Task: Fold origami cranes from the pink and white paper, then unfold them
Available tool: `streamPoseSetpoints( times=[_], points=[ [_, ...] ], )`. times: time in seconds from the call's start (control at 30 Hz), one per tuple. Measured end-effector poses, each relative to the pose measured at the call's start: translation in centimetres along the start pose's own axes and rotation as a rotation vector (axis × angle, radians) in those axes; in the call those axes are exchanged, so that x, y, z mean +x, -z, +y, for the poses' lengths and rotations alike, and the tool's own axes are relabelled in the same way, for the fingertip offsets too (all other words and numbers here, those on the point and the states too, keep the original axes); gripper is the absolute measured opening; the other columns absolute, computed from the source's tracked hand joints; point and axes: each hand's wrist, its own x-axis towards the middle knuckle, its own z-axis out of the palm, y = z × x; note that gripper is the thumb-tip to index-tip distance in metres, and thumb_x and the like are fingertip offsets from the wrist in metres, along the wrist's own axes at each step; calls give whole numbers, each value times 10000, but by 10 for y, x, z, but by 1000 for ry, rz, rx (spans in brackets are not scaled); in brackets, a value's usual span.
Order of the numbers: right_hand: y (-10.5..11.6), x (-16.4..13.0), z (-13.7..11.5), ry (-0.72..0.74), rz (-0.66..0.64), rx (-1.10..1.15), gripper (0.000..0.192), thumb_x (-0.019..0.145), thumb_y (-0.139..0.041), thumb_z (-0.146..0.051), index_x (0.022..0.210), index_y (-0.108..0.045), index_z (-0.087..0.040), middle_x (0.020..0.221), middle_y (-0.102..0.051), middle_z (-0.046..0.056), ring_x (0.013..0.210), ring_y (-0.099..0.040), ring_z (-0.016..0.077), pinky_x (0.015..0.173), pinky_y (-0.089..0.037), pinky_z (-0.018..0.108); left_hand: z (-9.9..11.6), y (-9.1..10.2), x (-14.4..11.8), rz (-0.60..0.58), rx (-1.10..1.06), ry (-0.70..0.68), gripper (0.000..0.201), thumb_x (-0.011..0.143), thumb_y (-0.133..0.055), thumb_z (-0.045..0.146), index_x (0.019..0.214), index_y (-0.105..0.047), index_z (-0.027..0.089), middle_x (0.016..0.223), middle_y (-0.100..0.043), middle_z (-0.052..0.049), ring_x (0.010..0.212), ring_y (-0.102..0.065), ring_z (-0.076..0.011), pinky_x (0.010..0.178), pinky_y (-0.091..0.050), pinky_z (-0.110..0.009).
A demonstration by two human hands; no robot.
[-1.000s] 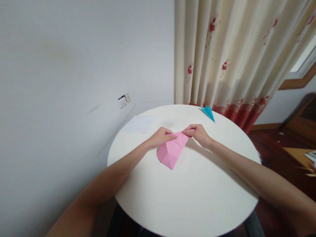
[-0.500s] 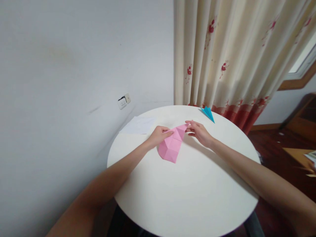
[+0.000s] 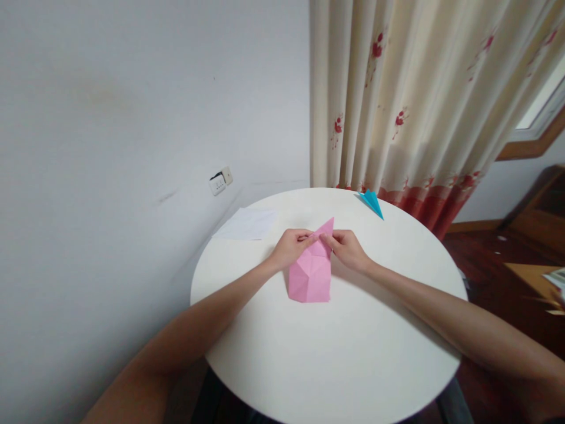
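Note:
A creased pink paper (image 3: pixel 311 274), partly folded, lies near the middle of the round white table (image 3: pixel 335 353). My left hand (image 3: pixel 289 247) pinches its upper left edge. My right hand (image 3: pixel 348 248) pinches the upper right edge, fingertips close to those of the left hand. A pointed corner of the pink paper sticks up between the two hands.
A folded blue paper shape (image 3: pixel 371 202) lies at the table's far edge. A white sheet (image 3: pixel 248 224) lies at the far left of the table. A wall with a socket (image 3: pixel 219 180) stands left, a flowered curtain (image 3: pixel 410 106) behind, wooden furniture at right.
Both hands have turned the pink paper clockwise, so its lower edge now runs square to me. The hands have drawn closer together at its top.

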Motion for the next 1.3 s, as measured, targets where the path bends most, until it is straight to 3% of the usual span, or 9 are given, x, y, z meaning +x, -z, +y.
streamPoseSetpoints(
  times=[0.3, 0.47, 0.67, 0.83, 0.9, 0.97, 1.07, 1.17, 1.3],
  points=[
    [2, -6, -8, 152, 59, -291, 450, 935, -365, -490, 613, -488, -201, 568, -516, 4, 543, -440, 137, 562, -305, 263, -4, -1, 1, 100, 5, -85, 367, 804, -650, 392, 1075, -716, 153, 1102, -703, -83, 984, -631, -222, 893, -460, -322],
    [0, -6, -10, 111, 63, -231, 471, 920, -385, -500, 567, -440, -193, 536, -447, -12, 540, -391, 124, 530, -272, 258, -3, -1, 0, 79, 58, -44, 375, 805, -631, 451, 959, -751, 131, 956, -737, -74, 848, -646, -223, 748, -480, -299],
    [-7, -7, -6, -61, -211, 53, 463, 798, -544, -571, 581, -543, -162, 560, -494, -14, 530, -406, 113, 501, -279, 247, -3, 3, 2, 184, 50, -70, 355, 810, -617, 444, 829, -722, 106, 865, -716, -81, 799, -626, -195, 705, -461, -263],
    [-1, 0, 0, -127, 34, 147, 450, 725, -628, -568, 560, -546, -158, 527, -469, -16, 492, -357, 93, 477, -257, 246, -5, 4, 1, 46, -77, -45, 560, 825, -602, 470, 1278, -507, 154, 799, -670, -44, 688, -601, -152, 612, -437, -227],
    [7, 4, 3, -180, 135, 196, 449, 708, -646, -568, 548, -516, -168, 508, -452, -24, 474, -338, 86, 465, -251, 245, -5, 4, 0, -4, -106, -57, 602, 824, -609, 471, 1318, -455, 163, 851, -668, -57, 713, -605, -150, 627, -441, -226],
    [14, 7, 4, -258, 174, 279, 442, 686, -666, -562, 551, -495, -177, 498, -448, -30, 461, -336, 83, 454, -253, 243, -3, 5, -2, -62, -121, -95, 568, 809, -639, 443, 1279, -500, 156, 1014, -660, -103, 852, -618, -174, 719, -462, -247],
    [19, 7, 3, -360, 91, 409, 402, 653, -703, -527, 607, -547, -160, 559, -539, 4, 493, -414, 98, 471, -305, 241, -1, 8, -3, -104, -24, -161, 534, 767, -707, 355, 1247, -564, 171, 1191, -608, -119, 990, -590, -196, 837, -454, -283],
    [16, 4, -2, -407, -25, 460, 384, 642, -729, -491, 690, -626, -124, 649, -627, 56, 541, -479, 117, 490, -339, 241, -1, 12, -2, -46, 162, -248, 458, 764, -716, 304, 1203, -627, 214, 1115, -622, -82, 899, -581, -166, 830, -454, -297],
    [12, -1, -5, -454, -83, 468, 360, 626, -756, -453, 659, -636, -115, 595, -613, 41, 502, -454, 100, 465, -310, 229, -4, 17, 0, 118, 293, -430, 154, 726, -750, 306, 855, -758, 223, 1008, -567, -68, 943, -536, -182, 847, -449, -315]
  ],
)
